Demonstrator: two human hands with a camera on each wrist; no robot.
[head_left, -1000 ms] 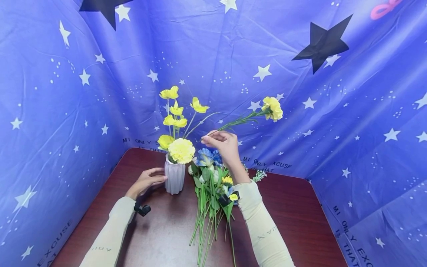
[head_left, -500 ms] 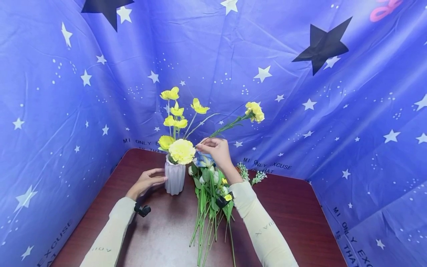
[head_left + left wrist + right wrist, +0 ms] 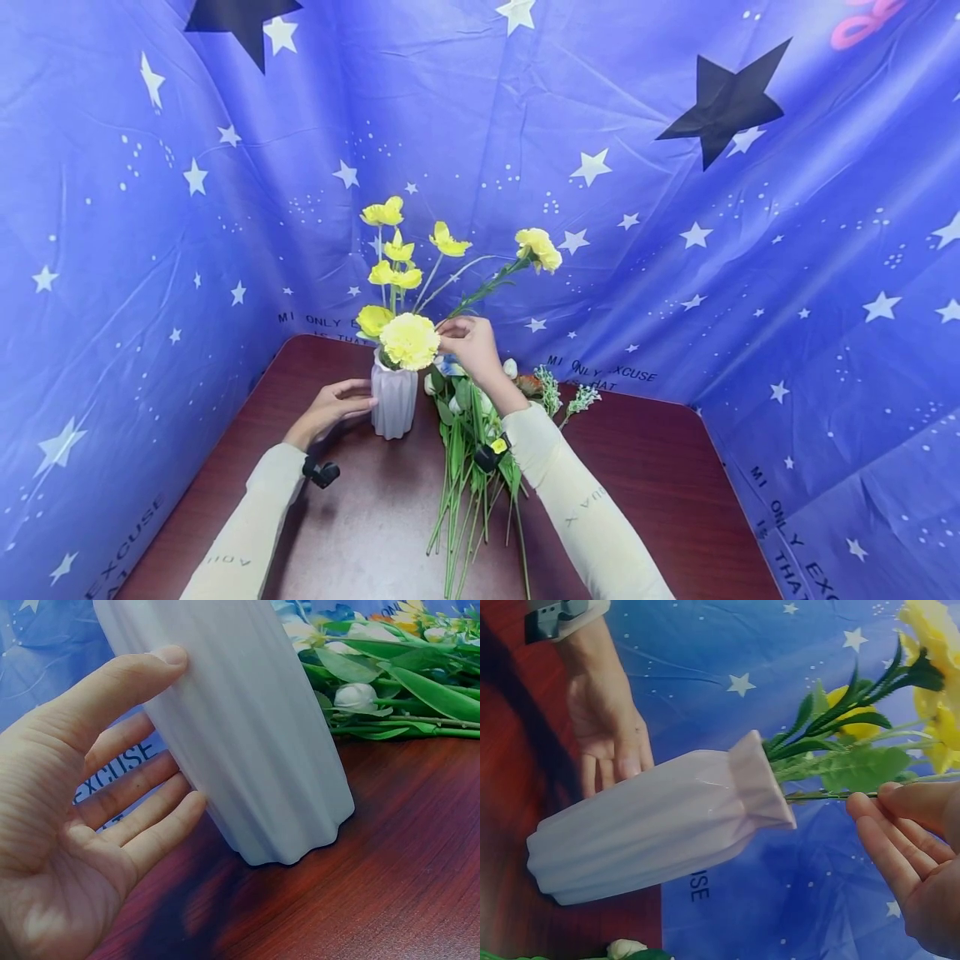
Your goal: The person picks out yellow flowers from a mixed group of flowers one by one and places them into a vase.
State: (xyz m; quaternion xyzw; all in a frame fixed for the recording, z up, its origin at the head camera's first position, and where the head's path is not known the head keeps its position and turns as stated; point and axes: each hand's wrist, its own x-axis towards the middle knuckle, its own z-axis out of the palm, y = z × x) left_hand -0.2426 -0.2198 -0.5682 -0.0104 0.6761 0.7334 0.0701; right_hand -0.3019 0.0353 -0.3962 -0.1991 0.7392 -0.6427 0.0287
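Observation:
A pale fluted vase [image 3: 393, 404] stands upright on the table, holding a large yellow carnation [image 3: 409, 341] and a branch of smaller yellow blossoms [image 3: 405, 276]. My left hand [image 3: 330, 410] touches the vase's left side, thumb and fingertips against its wall in the left wrist view, the fingers not wrapped round it. Between thumb and forefinger, my right hand [image 3: 472, 346] pinches the stem of another yellow carnation [image 3: 538, 250], its head leaning up and right. In the right wrist view this stem [image 3: 821, 796] reaches the vase mouth [image 3: 776, 780]; whether its end is inside I cannot tell.
Right of the vase lies a pile of cut flowers [image 3: 472, 433], green stems toward the front, with white buds, a blue bloom and pale green sprigs [image 3: 581, 400]. A blue star-patterned cloth [image 3: 480, 125] walls the dark red table [image 3: 630, 467] at its back and sides.
My right hand has moved left and down with the carnation, bringing its stem from beside the vase to the mouth. My left hand has stayed at the vase.

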